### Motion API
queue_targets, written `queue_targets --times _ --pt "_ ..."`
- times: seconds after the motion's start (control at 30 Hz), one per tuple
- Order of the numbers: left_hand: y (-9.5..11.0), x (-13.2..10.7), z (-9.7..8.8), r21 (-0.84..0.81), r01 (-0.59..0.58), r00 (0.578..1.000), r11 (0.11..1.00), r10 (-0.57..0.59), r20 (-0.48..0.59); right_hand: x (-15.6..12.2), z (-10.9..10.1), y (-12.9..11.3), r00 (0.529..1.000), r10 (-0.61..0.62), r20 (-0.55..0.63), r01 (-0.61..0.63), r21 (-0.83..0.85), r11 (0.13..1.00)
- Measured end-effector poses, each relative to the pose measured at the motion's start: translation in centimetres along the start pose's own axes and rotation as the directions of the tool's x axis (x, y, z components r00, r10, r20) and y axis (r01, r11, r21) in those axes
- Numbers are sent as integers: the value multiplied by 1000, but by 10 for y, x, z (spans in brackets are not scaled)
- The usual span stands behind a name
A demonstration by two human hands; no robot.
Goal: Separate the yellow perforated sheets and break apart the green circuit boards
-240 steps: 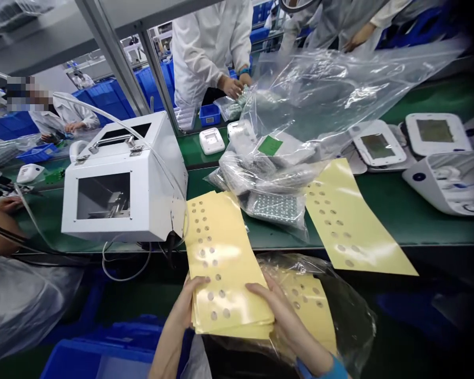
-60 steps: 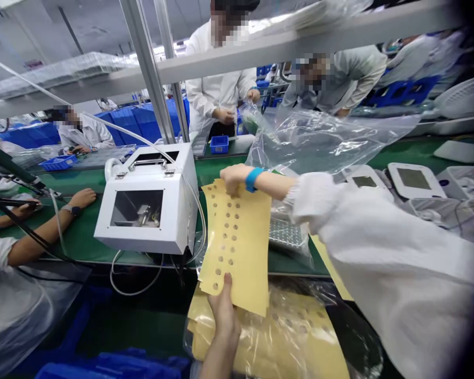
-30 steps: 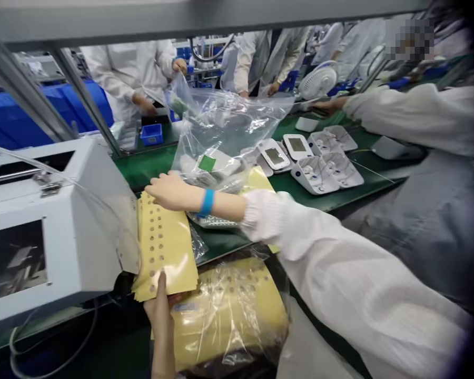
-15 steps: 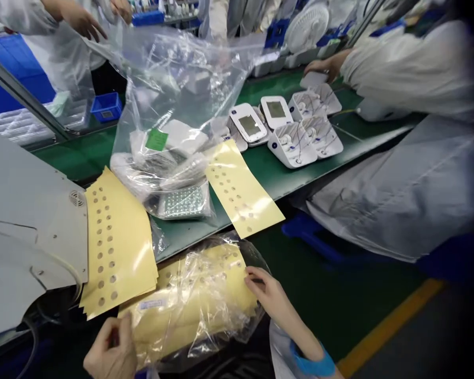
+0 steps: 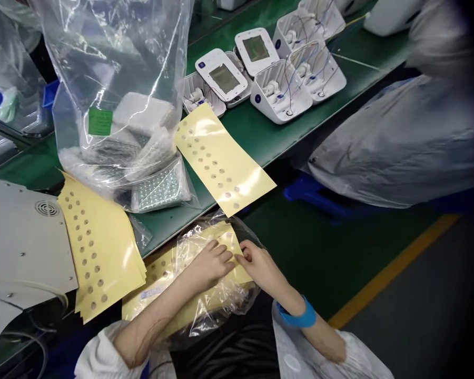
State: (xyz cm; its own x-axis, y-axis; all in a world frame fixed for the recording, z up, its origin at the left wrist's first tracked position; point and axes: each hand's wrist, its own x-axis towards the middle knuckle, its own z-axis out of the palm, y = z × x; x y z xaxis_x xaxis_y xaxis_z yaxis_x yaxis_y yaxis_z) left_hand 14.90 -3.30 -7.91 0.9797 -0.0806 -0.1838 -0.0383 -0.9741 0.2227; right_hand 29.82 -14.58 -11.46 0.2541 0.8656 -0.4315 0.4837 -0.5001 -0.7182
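Note:
A clear plastic bag [image 5: 199,337] with a stack of yellow sheets [image 5: 174,313] in it lies before me. Small round grey spots, like stickers, run in rows along the sheets. Over the stack, my left hand [image 5: 212,266] is closed, fingers curled with their tips near the sheets' right end. My right hand [image 5: 260,266], a blue band [image 5: 298,313] on its wrist, pinches at that same end, close to the left fingertips. What either hand pinches is too small or hidden to tell. A single yellow sheet [image 5: 237,163] overhangs the bench edge beyond them.
Another fanned yellow stack [image 5: 106,247] leans beside a grey machine housing [image 5: 27,237] at left. A big clear bag [image 5: 118,63] holds wrapped parts. White device housings [image 5: 282,95] with wires and screens stand on the green bench [image 5: 292,139]. A person's sleeve [image 5: 438,42] is at right.
My left hand has moved from the lower left up and right, across the bagged sheets to beside my right hand. My right hand stays near the sheets' right end. The view has tilted down.

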Motion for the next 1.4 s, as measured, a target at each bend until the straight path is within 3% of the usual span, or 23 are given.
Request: queue_targets --times 0.3,0.43,0.87,1.4 --pt "-2 7 6 102 -125 982 987 109 154 0 3 2 998 12 55 -17 91 996" --pt "-2 6 5 132 -173 978 976 154 140 -2 0 1 998 -2 62 -6 127 992" --pt "9 17 15 125 -43 989 991 25 143 6 -3 5 994 -9 110 -4 120 993" --pt "5 8 -4 65 -39 996 997 34 78 2 -4 -5 989 -27 145 15 79 997"
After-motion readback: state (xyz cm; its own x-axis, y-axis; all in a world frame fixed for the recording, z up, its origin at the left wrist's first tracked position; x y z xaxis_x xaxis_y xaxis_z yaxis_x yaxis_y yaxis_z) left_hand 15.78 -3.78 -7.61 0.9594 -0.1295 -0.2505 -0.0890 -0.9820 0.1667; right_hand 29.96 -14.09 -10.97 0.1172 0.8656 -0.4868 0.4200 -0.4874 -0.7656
